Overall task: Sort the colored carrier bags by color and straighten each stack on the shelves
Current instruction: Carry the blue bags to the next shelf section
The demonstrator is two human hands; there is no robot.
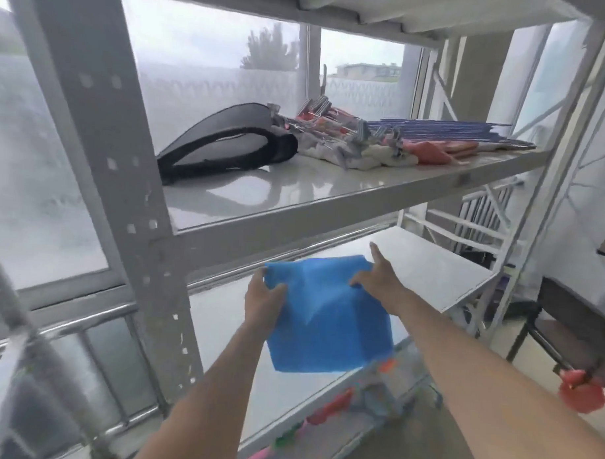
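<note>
Blue bag [329, 319] is gripped at its top corners by left hand [262, 305] and right hand [378, 278] above lower shelf [430, 264]; black visor [228, 144] and hangers [349, 134] are seen on upper shelf [295, 194]

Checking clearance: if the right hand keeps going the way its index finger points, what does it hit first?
Likely nothing soon. The right hand, pinching the blue bag, points up and back over the bare lower shelf; beyond lies the window rail, though depth is unclear.
</note>
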